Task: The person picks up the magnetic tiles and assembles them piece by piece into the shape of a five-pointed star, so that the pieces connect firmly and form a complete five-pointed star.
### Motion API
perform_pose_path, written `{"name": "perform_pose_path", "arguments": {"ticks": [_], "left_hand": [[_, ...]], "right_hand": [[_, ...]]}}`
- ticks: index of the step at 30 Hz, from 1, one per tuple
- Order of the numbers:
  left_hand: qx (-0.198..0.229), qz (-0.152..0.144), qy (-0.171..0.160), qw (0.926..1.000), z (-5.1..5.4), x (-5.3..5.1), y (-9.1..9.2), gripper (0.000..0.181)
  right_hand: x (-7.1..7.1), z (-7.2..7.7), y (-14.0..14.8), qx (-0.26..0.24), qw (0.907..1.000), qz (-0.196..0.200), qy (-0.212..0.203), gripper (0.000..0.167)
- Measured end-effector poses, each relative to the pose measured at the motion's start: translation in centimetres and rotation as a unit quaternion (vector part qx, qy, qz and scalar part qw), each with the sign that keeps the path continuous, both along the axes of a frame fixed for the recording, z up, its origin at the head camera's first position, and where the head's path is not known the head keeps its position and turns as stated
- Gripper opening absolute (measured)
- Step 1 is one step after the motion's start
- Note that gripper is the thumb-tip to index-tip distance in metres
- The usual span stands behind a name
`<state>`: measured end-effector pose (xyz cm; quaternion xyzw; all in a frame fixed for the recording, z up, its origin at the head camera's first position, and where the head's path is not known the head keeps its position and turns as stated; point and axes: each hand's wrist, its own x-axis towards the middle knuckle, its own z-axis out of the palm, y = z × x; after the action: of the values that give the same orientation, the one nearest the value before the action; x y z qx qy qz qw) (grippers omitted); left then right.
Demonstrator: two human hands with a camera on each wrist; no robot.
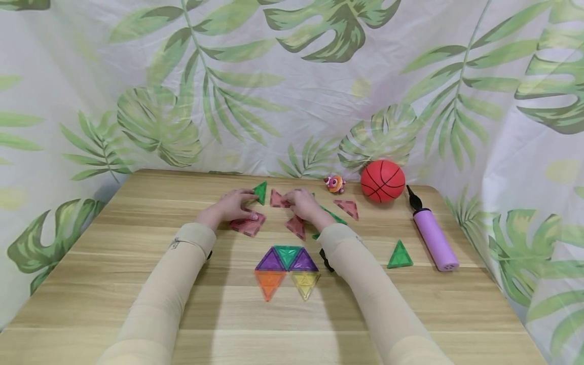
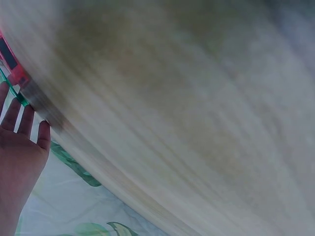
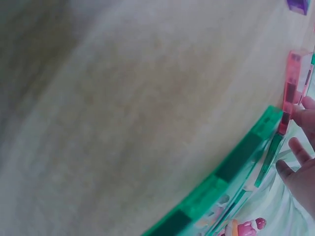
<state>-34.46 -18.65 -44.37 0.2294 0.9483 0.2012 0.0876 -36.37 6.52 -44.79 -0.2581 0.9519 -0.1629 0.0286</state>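
My left hand (image 1: pixel 232 205) is at the left of a loose group of translucent magnetic tiles. Its thumb rests on a red tile (image 1: pixel 248 226), while the fingertips reach the edge of a green triangular tile (image 1: pixel 261 192). In the left wrist view its fingers (image 2: pixel 25 120) look straight and spread. My right hand (image 1: pixel 304 207) touches a red triangular tile (image 1: pixel 276 198) with its fingertips. Under that hand lies another red tile (image 1: pixel 296 227), and a green tile (image 1: pixel 335 215) is partly hidden by the wrist. Nearer me, an arch joins purple (image 1: pixel 272 259), teal (image 1: pixel 287 256), orange (image 1: pixel 269 283) and yellow (image 1: pixel 305 283) triangles.
To the right lie a red triangular tile (image 1: pixel 349 208) and a green triangular tile (image 1: pixel 400 255). A small toy figure (image 1: pixel 335 184), a red ball (image 1: pixel 382 181) and a purple hand pump (image 1: pixel 435 239) are along the back and right of the wooden table (image 1: pixel 137 228).
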Motion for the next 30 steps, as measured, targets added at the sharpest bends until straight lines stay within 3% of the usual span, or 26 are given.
{"name": "perform_pose_path", "arguments": {"ticks": [5, 10, 14, 20, 30], "left_hand": [[-0.007, 0.003, -0.004, 1.0, -0.1, -0.1, -0.1, 0.07], [-0.007, 0.004, -0.008, 0.9999, -0.1, -0.1, -0.1, 0.071], [-0.01, 0.001, -0.005, 0.9999, -0.5, -0.3, 0.0, 0.072], [-0.012, -0.003, 0.001, 0.9999, -0.8, -0.6, 0.0, 0.073], [-0.008, 0.002, 0.0, 1.0, -0.9, -0.7, -0.3, 0.073]], "right_hand": [[0.0, -0.1, 0.0, -0.059, 0.998, -0.012, -0.019, 0.037], [0.2, -0.2, -0.9, -0.117, 0.9912, -0.053, -0.033, 0.046], [0.3, -0.2, -1.7, -0.11, 0.9921, -0.058, -0.02, 0.046], [0.2, -0.2, -1.7, -0.06, 0.9972, -0.042, -0.016, 0.029], [-0.2, 0.0, -0.8, -0.086, 0.9962, -0.002, -0.012, 0.028]]}}
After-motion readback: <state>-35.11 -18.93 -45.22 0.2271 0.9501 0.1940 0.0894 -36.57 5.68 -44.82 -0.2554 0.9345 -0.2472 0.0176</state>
